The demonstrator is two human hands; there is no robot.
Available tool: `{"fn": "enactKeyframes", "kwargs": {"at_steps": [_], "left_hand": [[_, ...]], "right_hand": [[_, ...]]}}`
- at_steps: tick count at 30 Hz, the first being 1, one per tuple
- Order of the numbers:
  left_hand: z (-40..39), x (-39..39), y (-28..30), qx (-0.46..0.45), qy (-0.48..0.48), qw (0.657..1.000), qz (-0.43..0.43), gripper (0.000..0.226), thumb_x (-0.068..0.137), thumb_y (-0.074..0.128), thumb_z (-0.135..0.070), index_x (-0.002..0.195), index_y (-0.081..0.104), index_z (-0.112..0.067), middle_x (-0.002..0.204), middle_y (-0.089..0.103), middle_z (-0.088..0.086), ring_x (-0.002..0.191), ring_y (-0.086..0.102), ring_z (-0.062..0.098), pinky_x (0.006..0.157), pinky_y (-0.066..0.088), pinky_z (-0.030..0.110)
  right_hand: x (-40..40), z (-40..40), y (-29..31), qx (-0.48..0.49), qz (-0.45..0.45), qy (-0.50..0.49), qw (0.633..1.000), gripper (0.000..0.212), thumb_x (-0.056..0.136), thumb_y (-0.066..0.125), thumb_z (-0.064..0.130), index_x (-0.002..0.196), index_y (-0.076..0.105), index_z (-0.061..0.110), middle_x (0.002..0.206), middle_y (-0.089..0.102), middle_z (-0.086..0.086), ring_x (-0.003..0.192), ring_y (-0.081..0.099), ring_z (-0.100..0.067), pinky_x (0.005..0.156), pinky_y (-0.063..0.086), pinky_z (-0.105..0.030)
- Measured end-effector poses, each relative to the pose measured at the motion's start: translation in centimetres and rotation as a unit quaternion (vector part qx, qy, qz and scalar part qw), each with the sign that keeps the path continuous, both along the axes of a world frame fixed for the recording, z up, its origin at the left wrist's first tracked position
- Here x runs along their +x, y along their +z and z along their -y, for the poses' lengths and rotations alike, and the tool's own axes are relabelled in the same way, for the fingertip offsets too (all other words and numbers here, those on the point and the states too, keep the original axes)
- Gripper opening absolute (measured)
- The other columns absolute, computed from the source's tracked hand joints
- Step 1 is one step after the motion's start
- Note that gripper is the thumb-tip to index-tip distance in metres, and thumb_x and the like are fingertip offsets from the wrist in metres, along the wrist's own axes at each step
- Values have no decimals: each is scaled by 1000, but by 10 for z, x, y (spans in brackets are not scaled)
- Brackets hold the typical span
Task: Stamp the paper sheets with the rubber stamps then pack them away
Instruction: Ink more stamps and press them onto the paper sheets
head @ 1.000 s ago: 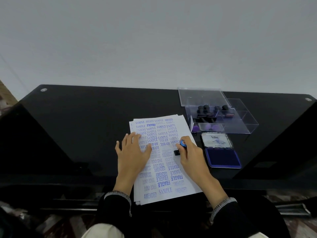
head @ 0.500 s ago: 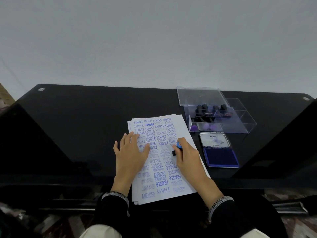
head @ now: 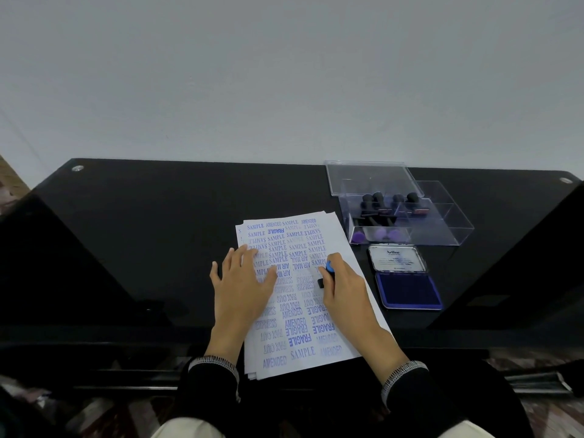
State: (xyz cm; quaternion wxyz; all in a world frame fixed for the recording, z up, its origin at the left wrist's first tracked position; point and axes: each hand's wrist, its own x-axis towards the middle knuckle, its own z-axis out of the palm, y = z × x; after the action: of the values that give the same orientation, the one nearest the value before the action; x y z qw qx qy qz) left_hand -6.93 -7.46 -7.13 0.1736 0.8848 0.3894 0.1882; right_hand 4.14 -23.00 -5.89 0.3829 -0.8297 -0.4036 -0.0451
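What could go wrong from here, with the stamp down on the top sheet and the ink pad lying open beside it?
The stack of paper sheets overhangs the table's near edge; if the left hand lifts, the sheets may slide or fan.

The right hand grips the stamp over a crowded area, so a new mark could overprint.

The right sleeve could brush the open ink pad.

Left hand [head: 241, 281] flat, right hand [head: 343, 284] clenched

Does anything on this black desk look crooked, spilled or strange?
Nothing is spilled. The stack of white paper sheets lies tilted on the black glossy desk, its near edge overhanging the front, and many blue stamp prints run upside down or sideways.
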Motion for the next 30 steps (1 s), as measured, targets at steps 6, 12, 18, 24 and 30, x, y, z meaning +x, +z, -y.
{"fn": "enactKeyframes", "kwargs": {"at_steps": [6,12,18,24,30], "left_hand": [[0,0,0,-2,-1,1000,3,56,92,44,-57,138,42,-25,153,32,-5,146,17,15,119,3,47],[0,0,-1,-1,-2,1000,4,56,92,44,-57,138,42,-25,152,33,-5,146,17,15,119,3,47],[-1,-1,-2,2,-2,1000,6,55,92,44,-56,137,44,-25,151,34,-5,145,18,16,118,3,48],[0,0,-1,4,-3,1000,7,55,92,45,-56,137,44,-24,151,35,-5,145,20,16,118,5,48],[0,0,-1,3,-3,1000,7,55,92,44,-57,137,44,-24,151,35,-5,145,19,15,118,4,48]], "right_hand": [[-4,2,-3,7,-5,-5,1000,9,97,48,17,98,46,8,74,45,2,61,46,-19,47,28,-14],[1,-3,5,-11,5,12,1000,10,97,47,16,92,40,12,69,41,3,55,35,-10,46,26,-20],[4,-5,4,-15,7,13,1000,9,96,48,14,93,42,8,70,45,-2,58,41,-22,47,28,-25],[1,0,-2,7,-18,5,1000,8,97,49,17,99,46,10,73,48,2,63,55,-21,48,30,-16],[1,2,-3,12,-25,10,1000,7,97,49,17,98,45,12,73,48,2,64,56,-15,49,32,-17]]}}
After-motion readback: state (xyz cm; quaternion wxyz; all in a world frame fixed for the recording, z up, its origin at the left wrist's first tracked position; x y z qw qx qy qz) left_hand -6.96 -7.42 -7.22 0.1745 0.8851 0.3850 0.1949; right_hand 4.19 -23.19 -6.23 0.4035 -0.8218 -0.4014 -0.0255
